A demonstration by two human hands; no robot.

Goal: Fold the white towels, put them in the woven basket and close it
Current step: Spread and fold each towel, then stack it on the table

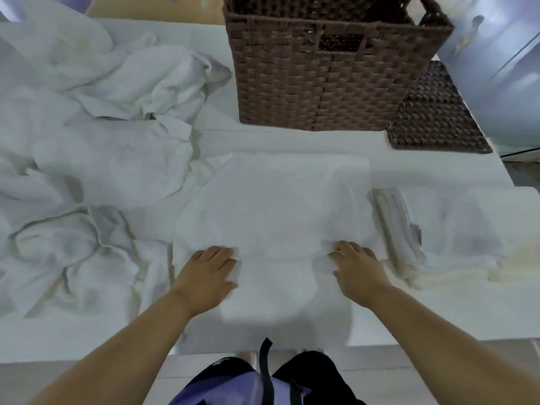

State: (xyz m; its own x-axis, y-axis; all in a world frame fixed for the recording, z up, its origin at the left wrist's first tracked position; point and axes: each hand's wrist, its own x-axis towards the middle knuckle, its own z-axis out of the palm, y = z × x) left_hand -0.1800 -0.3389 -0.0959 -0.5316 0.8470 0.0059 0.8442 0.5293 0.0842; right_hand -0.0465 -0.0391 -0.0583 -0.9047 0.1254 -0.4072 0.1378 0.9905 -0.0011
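Note:
A white towel (pixel 274 206) lies spread flat on the white table in front of me. My left hand (pixel 209 270) pinches its near edge on the left, fingers curled into the cloth. My right hand (pixel 355 267) grips the near edge on the right in the same way. The brown woven basket (pixel 330 80) stands open beyond the towel, and its woven lid (pixel 432 118) lies flat to its right. A heap of crumpled white towels (pixel 96 135) covers the left of the table.
A folded towel (pixel 397 226) and more white cloth (pixel 461 229) lie to the right of my right hand. The table's front edge runs just below my forearms. A shiny cabinet front (pixel 502 68) stands at the far right.

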